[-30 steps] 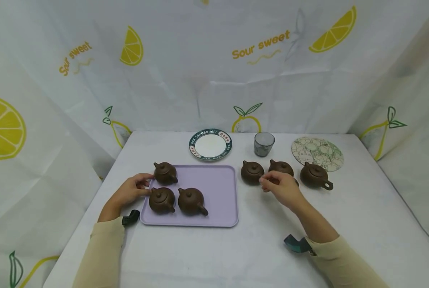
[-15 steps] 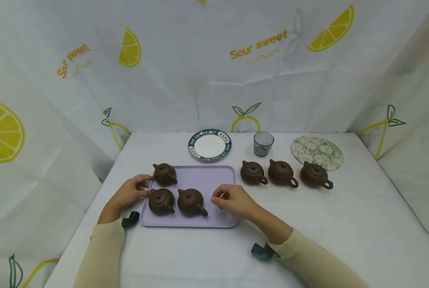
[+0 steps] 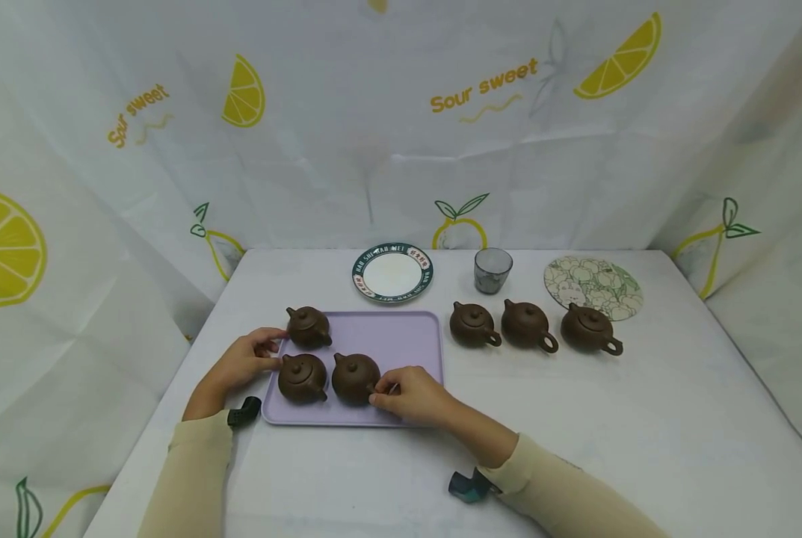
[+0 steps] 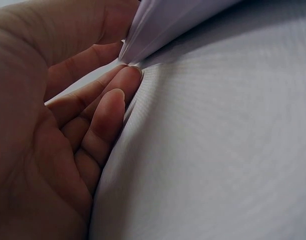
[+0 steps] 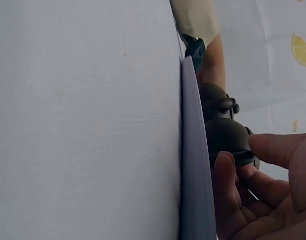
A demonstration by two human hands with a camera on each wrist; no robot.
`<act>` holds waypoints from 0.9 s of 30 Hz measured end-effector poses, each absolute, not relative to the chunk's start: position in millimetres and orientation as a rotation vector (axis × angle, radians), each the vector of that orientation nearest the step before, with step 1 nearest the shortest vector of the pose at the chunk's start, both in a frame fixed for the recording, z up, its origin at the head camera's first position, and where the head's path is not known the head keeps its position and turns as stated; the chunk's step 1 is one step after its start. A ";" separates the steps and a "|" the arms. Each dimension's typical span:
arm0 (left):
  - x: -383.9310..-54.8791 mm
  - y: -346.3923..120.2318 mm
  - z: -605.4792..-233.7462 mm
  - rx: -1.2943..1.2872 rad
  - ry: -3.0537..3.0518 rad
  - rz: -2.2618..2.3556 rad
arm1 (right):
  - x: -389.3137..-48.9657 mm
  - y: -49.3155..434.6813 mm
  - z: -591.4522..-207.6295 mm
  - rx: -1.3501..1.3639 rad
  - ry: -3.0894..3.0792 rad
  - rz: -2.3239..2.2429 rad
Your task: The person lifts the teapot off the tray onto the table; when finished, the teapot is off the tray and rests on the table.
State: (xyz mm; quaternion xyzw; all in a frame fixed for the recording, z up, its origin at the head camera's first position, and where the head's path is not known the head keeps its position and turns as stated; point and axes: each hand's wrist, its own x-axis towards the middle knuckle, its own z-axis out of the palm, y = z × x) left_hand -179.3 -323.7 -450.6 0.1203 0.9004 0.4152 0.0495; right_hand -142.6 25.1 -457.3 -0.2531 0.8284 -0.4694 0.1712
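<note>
At far left, a beige sleeve (image 3: 188, 471) leads to the left hand (image 3: 239, 364), which is released, fingers loosely bent, tips touching the rim of the tray (image 3: 390, 336). The tray is lilac, smooth, a rounded rectangle with a low raised rim, lying on finely textured white cloth (image 3: 347, 478). On its left portion stand the rear teapot (image 3: 308, 326), the front-left teapot (image 3: 302, 379) and, just beside the latter, the front-right teapot (image 3: 356, 379). All three are matte dark brown, round-bellied, with knobbed lids. The right hand (image 3: 414, 396) is grasping the handle of the front-right teapot between thumb and fingers; the pot is upright on the tray. Behind the tray lies a round plate (image 3: 393, 273), white-centred, with a dark green lettered band. Farther right, a smoky, see-through glass (image 3: 492, 270) tapers to its base. In front, three matching teapots (image 3: 525, 324) form a row, ring handles facing right; the rightmost overlaps a round, pale green patterned mat (image 3: 605, 288).
</note>
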 end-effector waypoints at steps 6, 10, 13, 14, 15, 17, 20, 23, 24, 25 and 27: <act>-178.6 -323.0 -449.9 0.369 2.744 1.256 | -141.3 24.6 -459.4 -0.699 2.299 -1.348; -177.6 -322.3 -448.6 0.363 2.735 1.259 | -141.2 25.8 -461.3 -0.710 2.316 -1.338; -177.3 -321.8 -447.8 0.361 2.730 1.264 | -141.6 26.7 -462.4 -0.724 2.353 -1.322; -177.2 -321.8 -447.7 0.360 2.730 1.265 | -141.6 27.1 -462.5 -0.726 2.361 -1.320; -177.2 -321.7 -447.7 0.361 2.730 1.266 | -141.6 27.4 -462.4 -0.729 2.369 -1.317; -177.2 -321.3 -447.6 0.363 2.726 1.273 | -141.3 28.5 -461.5 -0.738 2.386 -1.306; -176.7 -321.0 -447.3 0.370 2.725 1.278 | -140.4 31.2 -459.1 -0.759 2.410 -1.289; -176.5 -320.7 -446.8 0.379 2.729 1.279 | -139.4 35.6 -455.8 -0.769 2.431 -1.274; -176.5 -320.6 -446.7 0.381 2.732 1.277 | -139.1 37.5 -454.8 -0.767 2.433 -1.274; -176.6 -320.5 -446.8 0.383 2.735 1.276 | -138.9 39.6 -454.1 -0.761 2.433 -1.275; -177.0 -321.0 -446.9 0.385 2.736 1.276 | -138.7 44.6 -453.1 -0.746 2.433 -1.281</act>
